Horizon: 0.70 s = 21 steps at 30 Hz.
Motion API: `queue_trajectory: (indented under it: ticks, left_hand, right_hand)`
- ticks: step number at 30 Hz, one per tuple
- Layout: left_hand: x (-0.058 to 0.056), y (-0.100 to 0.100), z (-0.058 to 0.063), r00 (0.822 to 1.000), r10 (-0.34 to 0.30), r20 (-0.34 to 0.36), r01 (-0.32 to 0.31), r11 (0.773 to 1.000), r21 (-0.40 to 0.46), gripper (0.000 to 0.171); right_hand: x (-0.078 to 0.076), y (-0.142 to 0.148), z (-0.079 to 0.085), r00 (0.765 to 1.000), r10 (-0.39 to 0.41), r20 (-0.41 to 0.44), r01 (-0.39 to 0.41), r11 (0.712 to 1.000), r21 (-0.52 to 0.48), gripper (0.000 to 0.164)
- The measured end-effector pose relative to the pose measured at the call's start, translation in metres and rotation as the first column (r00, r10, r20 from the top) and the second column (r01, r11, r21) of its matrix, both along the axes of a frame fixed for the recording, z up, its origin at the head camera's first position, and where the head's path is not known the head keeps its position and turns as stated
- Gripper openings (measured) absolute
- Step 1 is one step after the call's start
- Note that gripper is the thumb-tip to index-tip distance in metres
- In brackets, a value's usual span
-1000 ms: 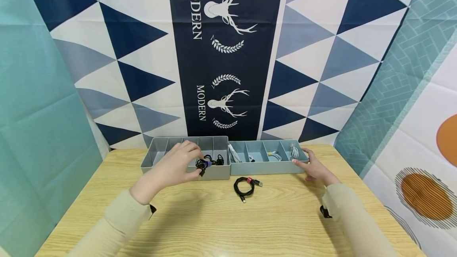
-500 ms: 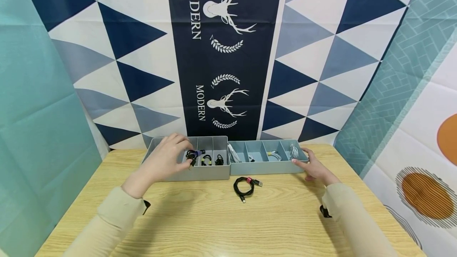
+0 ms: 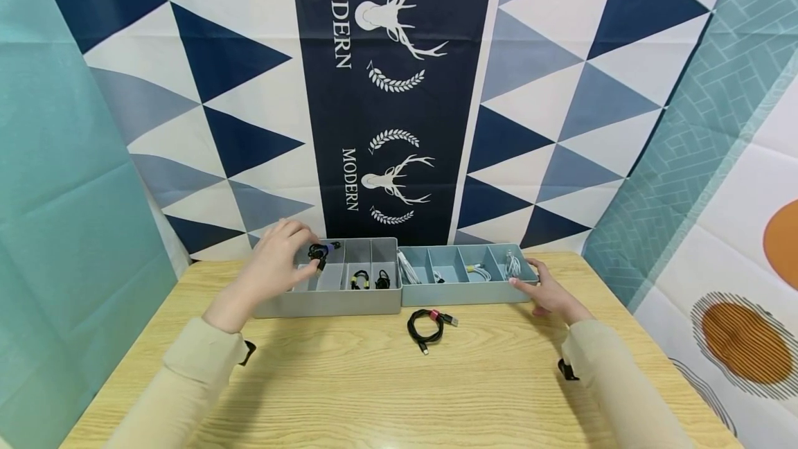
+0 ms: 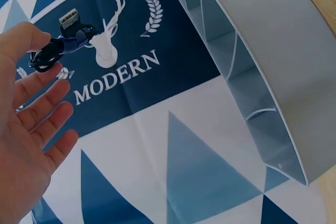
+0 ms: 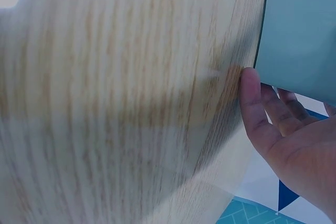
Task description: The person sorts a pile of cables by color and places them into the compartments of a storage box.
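My left hand (image 3: 274,258) is raised over the grey divided box (image 3: 337,303), pinching a bundled black USB cable (image 3: 318,253) between thumb and index finger. In the left wrist view, the cable's metal USB plug (image 4: 69,19) points up beside a dark blue tie, and the other fingers are spread. At the right end of the light-blue divided box (image 3: 464,293), my right hand (image 3: 550,293) holds the corner. Its thumb (image 5: 251,85) lies at the front edge, with the fingers round the end wall.
Two coiled black cables (image 3: 359,279) lie in separate grey compartments. White cables (image 3: 479,271) sit in the blue box. Another coiled black cable (image 3: 430,328) with a red tie lies on the wooden table (image 3: 399,393). A patterned cloth (image 3: 386,89) hangs behind the boxes.
My left hand has moved left and slightly up along the grey box, carrying the black USB cable and uncovering the compartments on the right. My right hand stays at the blue box's end.
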<state>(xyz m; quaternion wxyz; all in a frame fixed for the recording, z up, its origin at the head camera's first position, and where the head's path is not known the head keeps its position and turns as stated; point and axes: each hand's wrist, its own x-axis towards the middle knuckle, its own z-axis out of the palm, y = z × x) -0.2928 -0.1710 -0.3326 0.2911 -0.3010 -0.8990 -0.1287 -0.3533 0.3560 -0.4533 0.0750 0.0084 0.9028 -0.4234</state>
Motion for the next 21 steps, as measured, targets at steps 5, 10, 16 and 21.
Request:
queue_trajectory:
  ticks: [5,10,16,21]
  left_hand:
    - [-0.005,-0.004,-0.002,1.000,0.011,-0.002,-0.011,1.000,0.013,0.026]
    - [-0.010,-0.006,-0.005,0.999,0.044,0.028,-0.044,0.999,0.008,0.027]
    - [-0.023,-0.009,-0.015,0.996,0.068,0.058,-0.068,0.998,-0.011,0.028]
    - [-0.033,-0.010,-0.025,0.995,0.069,0.078,-0.069,0.998,-0.004,0.027]
  right_hand:
    - [0.000,0.000,0.000,1.000,-0.008,0.010,0.008,1.000,-0.013,0.097]
    - [-0.002,0.001,-0.003,1.000,-0.007,0.000,0.007,1.000,-0.023,0.096]
    - [-0.003,0.003,-0.005,1.000,-0.004,-0.020,0.004,1.000,-0.018,0.096]
    - [-0.006,0.006,-0.007,0.998,-0.002,-0.058,0.002,1.000,0.001,0.097]
